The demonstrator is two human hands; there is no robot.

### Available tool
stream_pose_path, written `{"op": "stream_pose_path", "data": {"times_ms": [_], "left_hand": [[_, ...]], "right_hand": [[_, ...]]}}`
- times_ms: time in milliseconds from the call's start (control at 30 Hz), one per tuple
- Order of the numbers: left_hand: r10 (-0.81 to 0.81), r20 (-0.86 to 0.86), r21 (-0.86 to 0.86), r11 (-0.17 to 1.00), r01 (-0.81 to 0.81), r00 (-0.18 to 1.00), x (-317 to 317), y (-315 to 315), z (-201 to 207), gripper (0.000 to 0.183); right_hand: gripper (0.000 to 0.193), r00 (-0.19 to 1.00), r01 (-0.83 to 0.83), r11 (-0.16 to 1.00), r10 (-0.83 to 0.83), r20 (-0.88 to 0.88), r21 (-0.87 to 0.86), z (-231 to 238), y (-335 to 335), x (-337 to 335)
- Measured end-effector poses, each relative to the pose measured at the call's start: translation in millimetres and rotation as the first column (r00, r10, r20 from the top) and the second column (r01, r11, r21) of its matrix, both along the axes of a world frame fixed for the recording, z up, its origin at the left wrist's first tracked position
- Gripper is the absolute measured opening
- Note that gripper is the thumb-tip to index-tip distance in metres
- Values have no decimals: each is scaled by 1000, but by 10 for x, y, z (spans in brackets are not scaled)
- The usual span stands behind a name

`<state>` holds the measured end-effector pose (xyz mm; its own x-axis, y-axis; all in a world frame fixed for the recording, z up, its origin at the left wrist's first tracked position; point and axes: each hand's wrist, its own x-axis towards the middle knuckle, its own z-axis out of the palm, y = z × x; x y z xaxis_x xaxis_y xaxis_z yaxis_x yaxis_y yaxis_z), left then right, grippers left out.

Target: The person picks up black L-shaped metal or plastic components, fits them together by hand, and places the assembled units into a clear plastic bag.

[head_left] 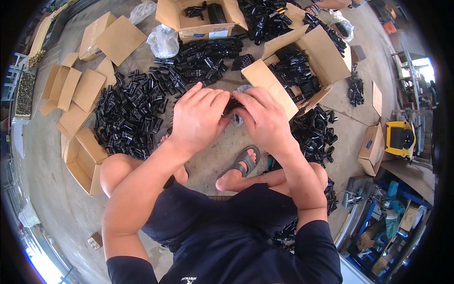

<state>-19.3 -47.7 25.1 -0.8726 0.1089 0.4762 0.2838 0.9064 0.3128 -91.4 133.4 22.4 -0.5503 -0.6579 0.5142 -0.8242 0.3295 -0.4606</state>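
Both hands meet in front of me around a small black part [231,106], mostly hidden by my fingers. My left hand [198,113] is closed on its left side, and my right hand [264,113] pinches its right side. To the left lies a wide heap of loose black plastic parts [125,111], shaped like short tubes or clamps. Beyond my hands, more black parts [196,59] lie in rows. An open cardboard box [331,61] just right of my right hand holds many similar parts.
At the far side stands another open cardboard box [201,34] with black parts, beside a clear plastic bag [163,41]. Cardboard boxes [82,156] line the left. Right are a yellow and black case [399,137] and a blue rack [366,236] with tools. A person's hand [312,9] shows at the far edge.
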Motion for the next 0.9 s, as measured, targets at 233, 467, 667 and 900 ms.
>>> {"op": "stream_pose_path", "data": {"times_ms": [233, 467, 667, 900], "left_hand": [[56, 160, 199, 976, -88, 985, 11, 31, 74, 39], [-230, 376, 859, 451, -244, 898, 3, 55, 117, 36], [-294, 376, 892, 371, -258, 879, 23, 40, 178, 39], [-254, 179, 927, 366, -77, 951, 85, 128, 99, 41]], "right_hand": [[46, 970, 66, 998, -64, 233, -3, 132, 131, -111], [49, 163, 127, 843, 502, 849, -523, -158, 223, -234], [40, 260, 210, 801, 508, 821, -561, -165, 96, -115], [32, 270, 252, 824, 444, 854, -508, -6, 105, -50]]}}
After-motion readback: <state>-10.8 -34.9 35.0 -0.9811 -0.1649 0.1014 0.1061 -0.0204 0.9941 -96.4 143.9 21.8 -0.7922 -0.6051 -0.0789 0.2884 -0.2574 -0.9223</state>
